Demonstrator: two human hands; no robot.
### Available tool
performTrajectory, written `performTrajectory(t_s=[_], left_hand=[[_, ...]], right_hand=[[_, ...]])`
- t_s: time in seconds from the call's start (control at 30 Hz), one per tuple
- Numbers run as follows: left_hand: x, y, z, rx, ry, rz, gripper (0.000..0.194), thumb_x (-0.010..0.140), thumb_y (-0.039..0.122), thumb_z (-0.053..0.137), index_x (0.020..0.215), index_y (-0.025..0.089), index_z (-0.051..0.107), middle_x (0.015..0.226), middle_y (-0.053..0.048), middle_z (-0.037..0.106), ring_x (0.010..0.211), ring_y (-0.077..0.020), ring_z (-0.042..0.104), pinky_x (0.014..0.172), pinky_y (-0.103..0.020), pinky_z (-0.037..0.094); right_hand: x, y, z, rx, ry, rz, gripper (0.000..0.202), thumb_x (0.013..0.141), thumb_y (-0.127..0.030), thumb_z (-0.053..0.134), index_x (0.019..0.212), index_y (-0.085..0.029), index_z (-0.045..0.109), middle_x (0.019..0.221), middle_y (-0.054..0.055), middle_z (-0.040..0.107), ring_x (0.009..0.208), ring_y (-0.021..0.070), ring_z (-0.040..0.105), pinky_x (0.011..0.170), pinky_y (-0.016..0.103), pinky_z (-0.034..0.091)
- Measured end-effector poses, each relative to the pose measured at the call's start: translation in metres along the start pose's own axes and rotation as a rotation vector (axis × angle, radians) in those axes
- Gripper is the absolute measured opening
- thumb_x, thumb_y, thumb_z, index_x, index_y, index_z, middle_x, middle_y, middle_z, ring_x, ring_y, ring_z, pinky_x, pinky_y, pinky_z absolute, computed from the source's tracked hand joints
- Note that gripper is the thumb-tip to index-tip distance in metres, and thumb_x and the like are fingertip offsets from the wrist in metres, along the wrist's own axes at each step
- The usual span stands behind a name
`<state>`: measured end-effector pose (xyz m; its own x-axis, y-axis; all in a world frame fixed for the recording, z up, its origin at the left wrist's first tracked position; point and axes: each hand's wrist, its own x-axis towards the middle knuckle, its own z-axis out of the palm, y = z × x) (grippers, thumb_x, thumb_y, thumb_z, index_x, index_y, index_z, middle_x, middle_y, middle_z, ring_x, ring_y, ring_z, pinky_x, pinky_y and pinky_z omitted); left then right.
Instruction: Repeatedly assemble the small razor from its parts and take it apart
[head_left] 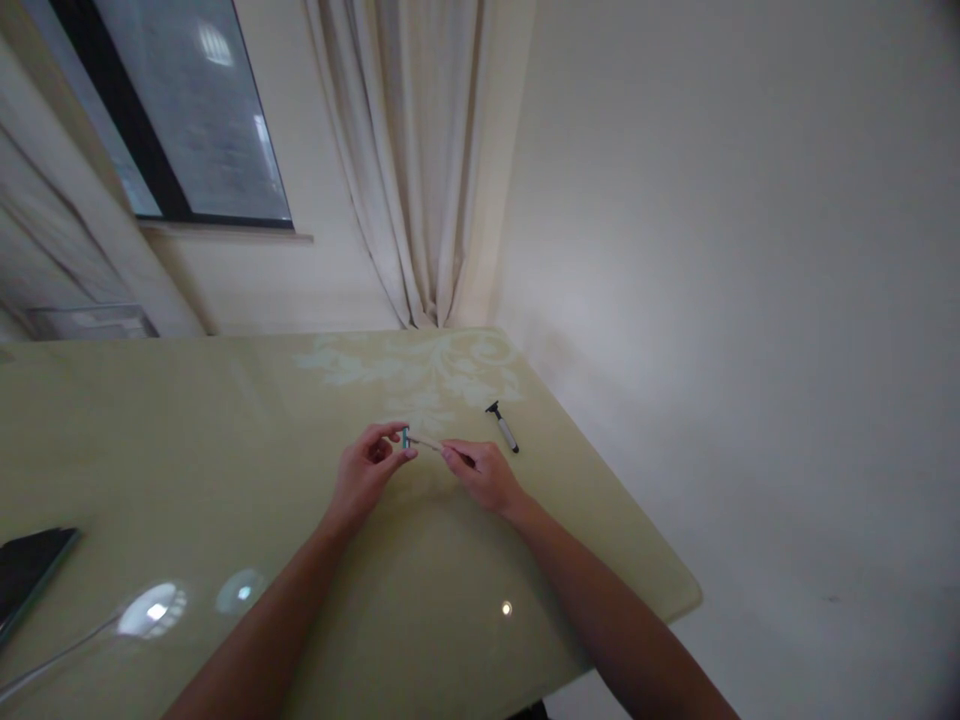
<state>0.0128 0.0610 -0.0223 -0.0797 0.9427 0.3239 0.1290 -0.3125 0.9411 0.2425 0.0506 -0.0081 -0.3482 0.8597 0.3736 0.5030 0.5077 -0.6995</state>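
Note:
Over the table, both hands hold a small razor with a pale beige handle and a teal head. My left hand pinches the head's ends between thumb and index finger, the other fingers curled. The thin handle's far end sits between the thumb and fingers of my right hand. To the right of that hand, and apart from it, lies a second razor with a grey and black handle and a black head, pointing away from me.
The glossy yellow-green table has a rounded right corner close to the white wall. A dark flat object and a thin white cable lie at the left. Curtains and a window are behind the table.

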Motion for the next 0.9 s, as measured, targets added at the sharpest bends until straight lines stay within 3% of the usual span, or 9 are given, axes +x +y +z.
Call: performTrajectory(t_s=[0.07,0.43,0.8,0.9], left_hand=[[-0.0003,0.0000,0.0001,0.002,-0.003,-0.002,0.045,0.070,0.043,0.087,0.108,0.022,0.078,0.085,0.002,0.060,0.062,-0.0090,0.046,0.057,-0.023,0.039],[-0.0001,0.0023,-0.0013,0.039,-0.008,0.047,0.042,0.070,0.042,0.087,0.107,0.024,0.077,0.087,0.002,0.060,0.060,-0.0088,0.045,0.057,-0.023,0.039],[-0.0007,0.0024,0.0007,0.057,-0.016,0.069,0.040,0.071,0.041,0.086,0.105,0.023,0.077,0.085,0.002,0.060,0.059,-0.0088,0.046,0.056,-0.023,0.039],[-0.0010,0.0037,0.0003,0.074,-0.023,0.077,0.040,0.072,0.041,0.086,0.106,0.024,0.077,0.086,0.002,0.061,0.059,-0.0090,0.046,0.056,-0.023,0.039]], right_hand=[[0.0001,0.0008,0.0000,-0.022,0.051,0.024,0.044,0.106,-0.047,0.049,0.115,-0.018,0.081,0.073,0.004,0.072,0.063,0.0154,0.058,0.061,0.026,0.040],[-0.0006,-0.0015,-0.0015,-0.001,0.017,-0.050,0.042,0.104,-0.046,0.051,0.110,-0.018,0.082,0.071,0.002,0.071,0.060,0.0140,0.056,0.059,0.025,0.037],[0.0004,0.0018,-0.0034,-0.089,0.054,-0.003,0.043,0.105,-0.047,0.050,0.099,-0.018,0.082,0.071,0.002,0.069,0.061,0.0135,0.053,0.060,0.025,0.036],[0.0005,0.0038,-0.0041,-0.050,-0.018,-0.031,0.043,0.104,-0.047,0.051,0.100,-0.018,0.082,0.068,0.001,0.066,0.059,0.0130,0.051,0.059,0.025,0.034]])
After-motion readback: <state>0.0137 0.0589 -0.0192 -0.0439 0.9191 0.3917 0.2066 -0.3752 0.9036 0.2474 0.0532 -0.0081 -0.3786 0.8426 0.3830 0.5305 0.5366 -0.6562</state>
